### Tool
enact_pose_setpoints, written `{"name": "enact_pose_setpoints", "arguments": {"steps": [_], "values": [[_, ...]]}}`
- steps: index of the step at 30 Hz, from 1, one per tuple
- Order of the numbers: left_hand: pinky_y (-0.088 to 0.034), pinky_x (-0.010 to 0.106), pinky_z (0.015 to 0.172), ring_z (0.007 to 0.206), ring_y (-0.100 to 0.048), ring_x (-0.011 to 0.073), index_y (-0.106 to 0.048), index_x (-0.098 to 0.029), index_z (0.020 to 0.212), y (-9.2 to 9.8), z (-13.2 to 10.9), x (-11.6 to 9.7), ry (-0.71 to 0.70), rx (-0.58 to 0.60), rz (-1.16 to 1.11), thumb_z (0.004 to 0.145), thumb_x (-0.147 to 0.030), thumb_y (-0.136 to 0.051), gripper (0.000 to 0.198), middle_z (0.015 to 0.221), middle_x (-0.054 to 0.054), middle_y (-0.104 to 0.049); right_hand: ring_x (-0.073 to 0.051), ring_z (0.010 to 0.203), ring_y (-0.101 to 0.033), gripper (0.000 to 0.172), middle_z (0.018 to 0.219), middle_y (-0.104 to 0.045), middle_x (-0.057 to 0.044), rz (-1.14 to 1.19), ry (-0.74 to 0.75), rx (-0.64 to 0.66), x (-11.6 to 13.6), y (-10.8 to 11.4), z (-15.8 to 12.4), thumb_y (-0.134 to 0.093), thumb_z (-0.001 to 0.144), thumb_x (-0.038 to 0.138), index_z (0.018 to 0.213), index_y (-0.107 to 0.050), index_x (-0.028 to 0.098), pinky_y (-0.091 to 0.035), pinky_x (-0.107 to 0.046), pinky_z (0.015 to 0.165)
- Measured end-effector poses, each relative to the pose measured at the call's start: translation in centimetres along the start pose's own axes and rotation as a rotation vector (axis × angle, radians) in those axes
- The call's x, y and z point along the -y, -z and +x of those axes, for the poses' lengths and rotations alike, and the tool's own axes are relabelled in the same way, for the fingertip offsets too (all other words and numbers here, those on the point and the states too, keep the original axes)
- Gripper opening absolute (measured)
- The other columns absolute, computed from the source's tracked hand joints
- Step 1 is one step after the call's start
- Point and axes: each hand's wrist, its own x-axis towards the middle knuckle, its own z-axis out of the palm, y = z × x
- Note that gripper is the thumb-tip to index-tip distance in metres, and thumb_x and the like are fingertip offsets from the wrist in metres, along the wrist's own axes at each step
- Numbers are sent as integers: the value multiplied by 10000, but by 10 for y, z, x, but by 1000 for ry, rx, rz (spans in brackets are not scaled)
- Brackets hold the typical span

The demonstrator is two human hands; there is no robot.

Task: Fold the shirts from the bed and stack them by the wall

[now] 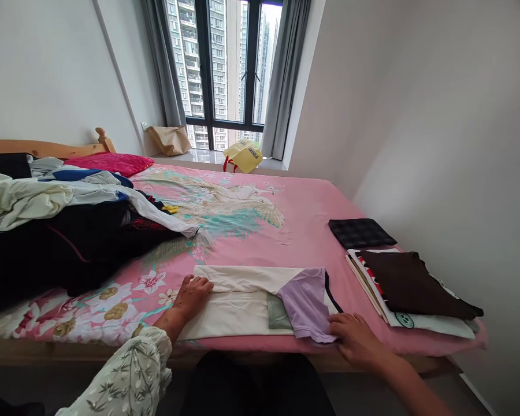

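A cream shirt (238, 312) lies partly folded near the front edge of the bed, its lilac sleeve (305, 303) turned inward over a grey-green patch. My left hand (193, 297) rests on the shirt's left end, fingers curled onto the folded strip of cloth. At the other end, my right hand (355, 338) has its fingers closed at the edge of the lilac sleeve, beside the black neckband. The fingertips of the right hand are partly hidden against the cloth.
A large heap of clothes (91, 242) covers the bed's left side. To the right lie a stack of folded clothes (411, 286) and a dark checked folded cloth (361, 233). A yellow bag (245, 156) and paper bag (171, 140) are by the window.
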Motion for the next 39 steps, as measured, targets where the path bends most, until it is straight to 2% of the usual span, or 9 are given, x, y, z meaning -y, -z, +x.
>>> {"name": "enact_pose_setpoints", "arguments": {"steps": [2, 5, 10, 14, 21, 26, 28, 32, 39], "values": [[-261, 430, 951, 907, -604, 218, -643, -241, 865, -4, -1, 2, 6, -4, -7, 828, -110, -399, 280, 911, 50, -683, -247, 1030, -543, 358, 1043, -625, -43, -24, -14, 49, 15, 12, 2, -481, 599, 95, 883, -625, 260, -387, -397, 909], [-257, 417, 960, 906, -606, 209, -637, -231, 853, -7, -2, 2, 36, -8, -50, 810, -95, -399, 278, 892, 50, -678, -204, 907, -560, 202, 937, -617, -50, 34, 7, -56, 50, 13, 23, -468, 749, 183, 906, -586, 229, -416, -326, 817], [-270, 420, 945, 884, -611, 214, -637, -225, 846, -1, 0, -1, 80, 13, -45, 810, -102, -394, 274, 891, 58, -674, -213, 909, -548, 180, 949, -612, -71, -42, -34, -133, 92, -28, 85, -526, 788, 243, 951, -573, 185, -405, -306, 796], [-290, 397, 927, 890, -604, 209, -636, -232, 830, 8, -1, 1, 91, 22, -40, 808, -105, -403, 266, 898, 61, -669, -216, 925, -558, 260, 993, -611, -82, -117, -91, -77, 89, -47, 115, -507, 779, 153, 1028, -576, 178, -396, -302, 792], [-272, 412, 955, 972, -571, 222, -663, -257, 809, 16, -23, 19, 76, 42, -79, 757, -170, -487, 203, 955, 42, -673, -202, 892, -584, 253, 941, -634, -69, -159, -72, 8, 77, -32, 115, -477, 778, 133, 933, -666, 197, -396, -277, 746], [-287, 413, 980, 1045, -551, 233, -683, -265, 887, 22, -21, 19, 63, -24, -140, 809, -233, -449, 248, 1066, 54, -667, -171, 958, -559, 286, 982, -638, -61, -12, -2, -134, 97, -32, 123, -416, 812, 108, 951, -654, 187, -393, -252, 860], [-306, 380, 979, 1062, -546, 224, -662, -260, 990, 22, -13, 15, 172, -17, -191, 823, -222, -423, 294, 1083, 58, -661, -169, 974, -555, 305, 993, -639, -55, 25, -4, -144, 102, -36, 132, -398, 818, 97, 970, -644, 192, -393, -252, 878], [-363, 417, 912, 1097, -524, 294, -591, -158, 1120, 17, 7, 19, 625, -10, -216, 848, -366, -378, 403, 1155, 158, -609, -177, 999, -549, 302, 1011, -641, -65, 27, -26, -168, 93, -45, 148, -380, 829, 112, 982, -633, 172, -382, -267, 917], [-397, 354, 777, 872, -622, 252, -633, -216, 666, 1, 37, 50, 805, 124, -351, 783, -611, -389, 478, 821, 59, -701, -209, 1130, -490, 373, 1158, -600, -88, -142, -162, -280, 44, -40, 161, -367, 815, 148, 1113, -590, 167, -288, -333, 1010]]}}
